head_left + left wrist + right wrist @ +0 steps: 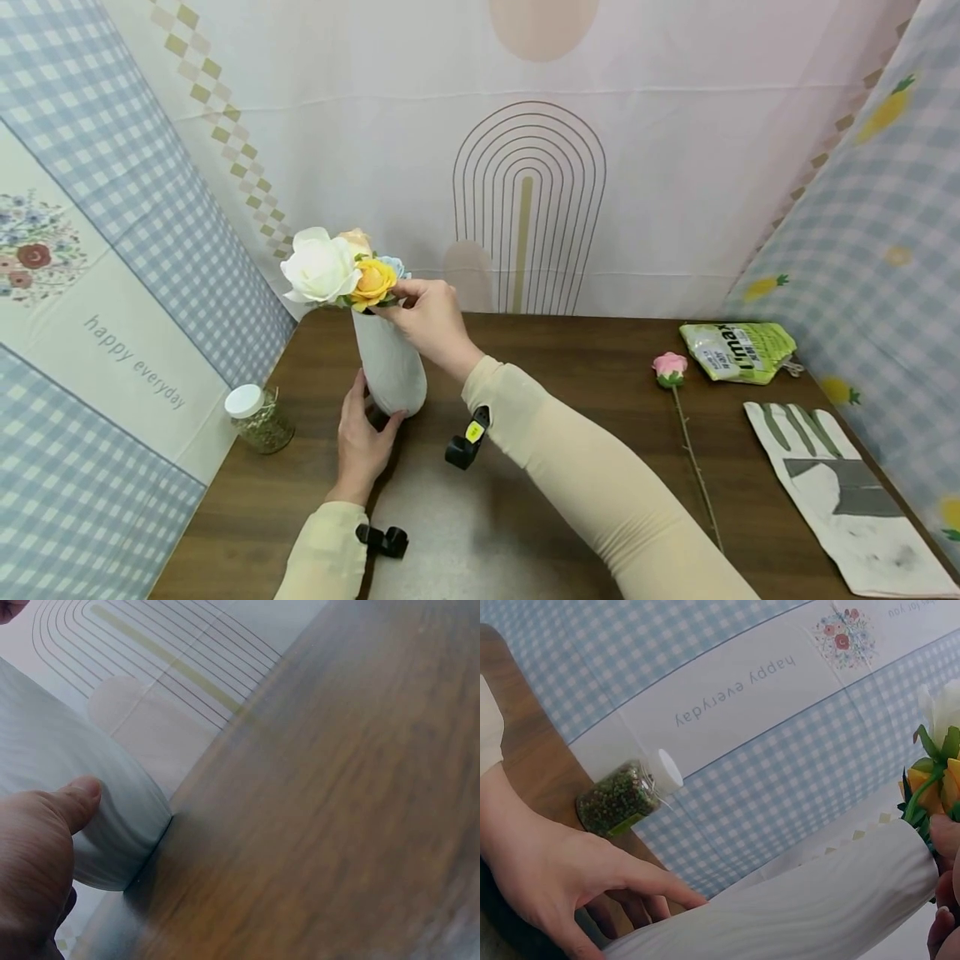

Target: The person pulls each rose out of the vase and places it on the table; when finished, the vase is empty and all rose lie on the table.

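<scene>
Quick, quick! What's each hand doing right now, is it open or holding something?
Left hand: holding the white vase near its base.
Right hand: by the yellow flower; can't tell if it's gripping anything.

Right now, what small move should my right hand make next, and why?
I'd probably ease the right hand off the yellow flower, since it sits at the mouth of the vase, the left hand grips the base, and the pink flower lies apart on the table.

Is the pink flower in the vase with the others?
No, the pink flower lies on the table, apart from the vase.
</scene>
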`<state>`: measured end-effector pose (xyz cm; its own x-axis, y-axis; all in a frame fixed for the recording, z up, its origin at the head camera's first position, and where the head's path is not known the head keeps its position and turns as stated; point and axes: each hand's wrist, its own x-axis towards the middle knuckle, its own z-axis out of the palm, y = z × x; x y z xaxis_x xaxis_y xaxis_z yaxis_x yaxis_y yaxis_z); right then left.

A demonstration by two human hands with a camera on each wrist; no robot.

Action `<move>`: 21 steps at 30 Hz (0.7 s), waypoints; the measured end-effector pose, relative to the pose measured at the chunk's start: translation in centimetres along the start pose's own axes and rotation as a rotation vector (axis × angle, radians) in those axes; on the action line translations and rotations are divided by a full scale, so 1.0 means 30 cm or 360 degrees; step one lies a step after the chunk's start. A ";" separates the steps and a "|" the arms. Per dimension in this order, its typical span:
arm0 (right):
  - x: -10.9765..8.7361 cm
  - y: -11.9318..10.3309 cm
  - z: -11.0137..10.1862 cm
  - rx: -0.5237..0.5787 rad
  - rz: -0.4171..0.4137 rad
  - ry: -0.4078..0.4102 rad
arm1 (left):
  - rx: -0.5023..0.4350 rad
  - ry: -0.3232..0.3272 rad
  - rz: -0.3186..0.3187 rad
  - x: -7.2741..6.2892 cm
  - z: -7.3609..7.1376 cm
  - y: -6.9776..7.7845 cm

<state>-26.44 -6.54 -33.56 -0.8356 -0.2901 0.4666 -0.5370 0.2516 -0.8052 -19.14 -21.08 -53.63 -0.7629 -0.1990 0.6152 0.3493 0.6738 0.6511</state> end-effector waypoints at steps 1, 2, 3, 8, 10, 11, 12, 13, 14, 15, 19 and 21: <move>0.000 0.000 0.000 0.0015 -0.0002 0.0017 | 0.0003 -0.0002 -0.0003 0.000 0.000 0.000; -0.001 0.001 -0.001 0.0028 -0.0011 0.0036 | 0.0007 -0.0001 -0.0002 0.000 0.000 0.001; -0.001 0.000 -0.003 0.0040 -0.0027 0.0060 | 0.0007 0.0002 0.0002 0.000 0.000 0.001; -0.001 -0.012 -0.013 0.0119 -0.0167 0.0178 | -0.0007 0.0044 0.0047 0.003 0.000 -0.001; 0.001 -0.019 -0.018 0.0132 -0.0206 0.0211 | -0.0007 0.0053 0.0052 0.005 0.000 -0.001; 0.002 -0.021 -0.021 0.0134 -0.0214 0.0222 | -0.0003 0.0054 0.0049 0.005 -0.001 -0.001; 0.003 -0.023 -0.024 0.0135 -0.0213 0.0229 | 0.0000 0.0055 0.0048 0.005 -0.001 0.000; 0.004 -0.024 -0.027 0.0133 -0.0208 0.0230 | 0.0002 0.0053 0.0043 0.005 -0.001 0.001; 0.004 -0.024 -0.030 0.0120 -0.0196 0.0226 | -0.0002 0.0050 0.0036 0.005 -0.001 0.001; 0.005 -0.023 -0.033 0.0111 -0.0184 0.0214 | -0.0005 0.0047 0.0030 0.004 -0.001 0.001; 0.006 -0.015 -0.042 0.0082 -0.0171 0.0156 | -0.0020 0.0049 0.0024 0.002 0.003 -0.004; 0.007 -0.007 -0.045 0.0056 -0.0201 0.0145 | -0.0025 0.0047 0.0024 0.001 0.006 -0.005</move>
<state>-26.66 -5.42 -32.81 -0.7695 -0.2321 0.5950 -0.6355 0.1854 -0.7495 -19.32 -21.08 -53.79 -0.7413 -0.2098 0.6376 0.3694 0.6656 0.6485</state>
